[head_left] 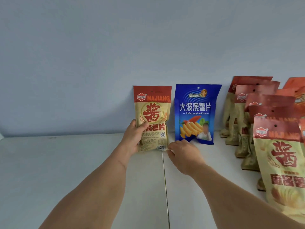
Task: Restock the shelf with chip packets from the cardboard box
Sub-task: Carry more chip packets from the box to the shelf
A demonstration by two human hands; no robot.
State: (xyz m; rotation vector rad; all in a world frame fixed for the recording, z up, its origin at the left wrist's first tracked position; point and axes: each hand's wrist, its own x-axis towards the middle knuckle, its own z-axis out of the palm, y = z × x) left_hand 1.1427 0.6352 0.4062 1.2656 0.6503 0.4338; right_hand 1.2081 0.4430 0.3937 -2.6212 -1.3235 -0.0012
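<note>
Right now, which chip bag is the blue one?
The blue bag standing against the wall, just right of the bag held by the left hand. All the others are red and tan.

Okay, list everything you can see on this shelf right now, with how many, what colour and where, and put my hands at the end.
Held packet: one, red top and cream body, upright against the wall, left of the blue one.
Blue packet: one, blue, upright against the wall, centre.
Row of packets: at least five, red and cream, standing front to back at right; more orange-red ones behind, cut off by the frame edge.
Shelf: one, white, with a seam running front to back.
Wall: pale blue, behind everything.
Left hand: grips the held packet's left edge.
Right hand: pinches that packet's lower right corner.
</note>
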